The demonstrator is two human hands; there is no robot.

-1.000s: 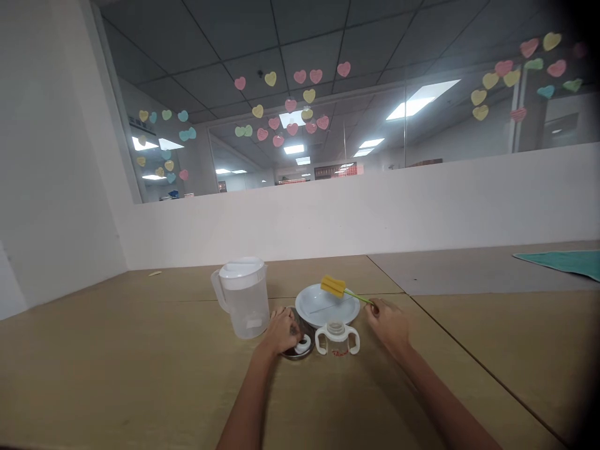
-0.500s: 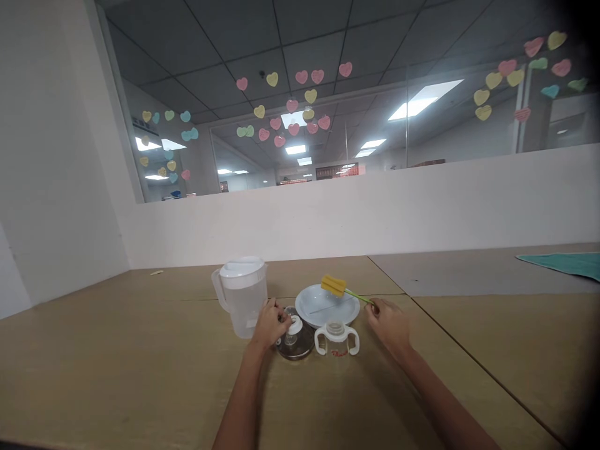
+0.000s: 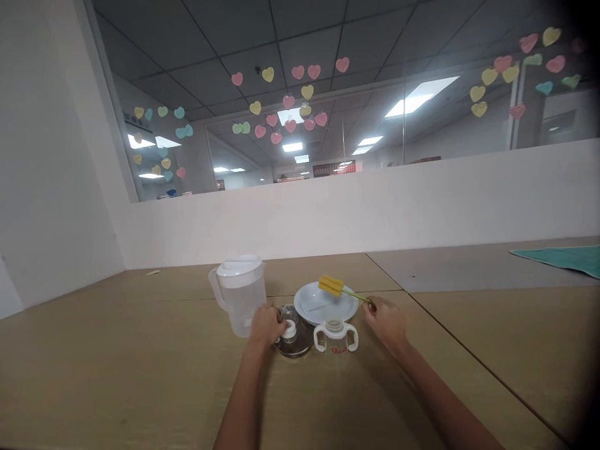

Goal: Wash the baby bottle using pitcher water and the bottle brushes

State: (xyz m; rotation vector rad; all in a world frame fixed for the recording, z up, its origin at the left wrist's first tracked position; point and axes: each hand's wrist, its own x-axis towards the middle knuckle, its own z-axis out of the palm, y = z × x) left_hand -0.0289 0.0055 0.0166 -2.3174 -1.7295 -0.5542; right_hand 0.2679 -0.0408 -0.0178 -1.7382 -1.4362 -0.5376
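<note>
My left hand (image 3: 266, 326) has its fingers curled against a white bottle collar (image 3: 289, 331) with a clear part under it, on a round metal tray (image 3: 300, 351). A clear dome-shaped cap (image 3: 289, 311) sits just behind the collar. In my right hand (image 3: 387, 322) is the thin green handle of a sponge brush, pinched at its end. Its yellow sponge head (image 3: 331, 286) is over a white bowl (image 3: 304, 305). Between my hands stands a clear baby bottle (image 3: 336, 337) with two white side handles, its threaded mouth uncovered.
A translucent lidded pitcher (image 3: 239, 294) stands left of the tray, close behind my left hand. At the far right lies a green cloth (image 3: 562, 257). A white wall (image 3: 328, 219) with a window above closes off the back of the table.
My left hand and the white collar have moved slightly down and left on the tray. My right hand holds the brush almost still. The view has shifted a little.
</note>
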